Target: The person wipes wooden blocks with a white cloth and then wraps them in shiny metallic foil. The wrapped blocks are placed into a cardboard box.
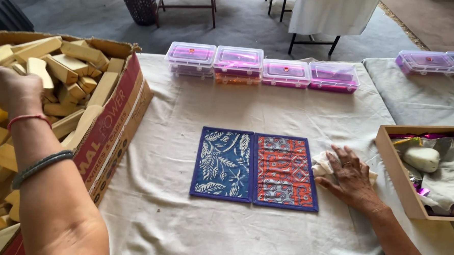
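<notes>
Left hand [15, 90] is reaching into the cardboard box [116, 120] at the worktop's left edge, fingers curled down among the pale wooden blocks [69, 67]; whether it is actually closing on one cannot be told, since the fingertips are lying hidden behind the knuckles. Right hand [350, 176] is lying flat and open, palm down, pressing a small cream cloth pad [319, 167] against the worktop [182, 227], just beside the right edge of the quilted mat [256, 167]. Mat is lying spread open mid-worktop, blue leaf-print panel on the left, orange-and-grey patterned panel on the right. Blocks are looking light, stiff and dry, with sawn faces giving a sure hold; taking one across its narrow sides is appearing the safest grip, as the heap is sitting loose and jumbled. Mat is appearing soft and limp, best lifted by an edge or corner. Clear lidded boxes [263, 68] with pink contents are standing in a row along the far edge. Wooden tray [396, 173] on the right is holding foil wrappers and a pale lump.
</notes>
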